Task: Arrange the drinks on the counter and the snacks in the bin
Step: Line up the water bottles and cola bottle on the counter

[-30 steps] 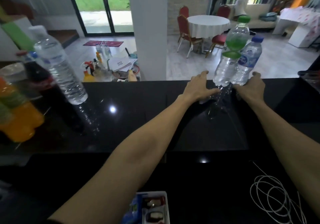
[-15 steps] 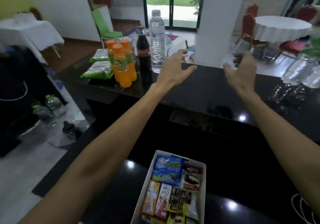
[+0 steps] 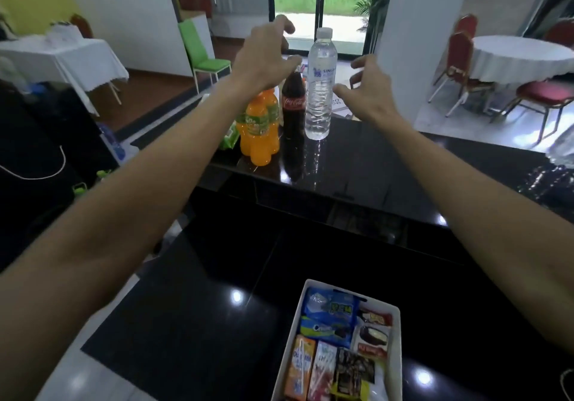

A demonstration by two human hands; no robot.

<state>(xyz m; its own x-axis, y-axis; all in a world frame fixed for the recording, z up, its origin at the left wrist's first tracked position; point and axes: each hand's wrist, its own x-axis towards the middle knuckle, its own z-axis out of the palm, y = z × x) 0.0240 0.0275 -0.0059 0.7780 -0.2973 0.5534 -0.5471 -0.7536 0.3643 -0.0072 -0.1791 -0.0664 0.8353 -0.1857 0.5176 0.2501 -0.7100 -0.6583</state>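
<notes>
On the black counter (image 3: 372, 164) stand a clear water bottle (image 3: 320, 90), a dark cola bottle (image 3: 293, 105) and orange soda bottles (image 3: 257, 127), grouped at the far left. My left hand (image 3: 264, 55) hovers over the cola and orange bottles with fingers spread, holding nothing. My right hand (image 3: 369, 90) is just right of the water bottle, fingers loosely curved and empty. A white bin (image 3: 396, 338) at the near edge holds several snack packets (image 3: 329, 316).
Green packets (image 3: 230, 136) lie left of the orange bottles. Part of another clear bottle (image 3: 562, 149) shows at the right edge of the counter. A white pillar (image 3: 413, 43) rises behind the counter. A white cable (image 3: 567, 379) lies at the near right.
My view turned left from the two water bottles at the right. Both hands let go of them and moved across to the group of bottles at the left, closing in around the cola and water bottle.
</notes>
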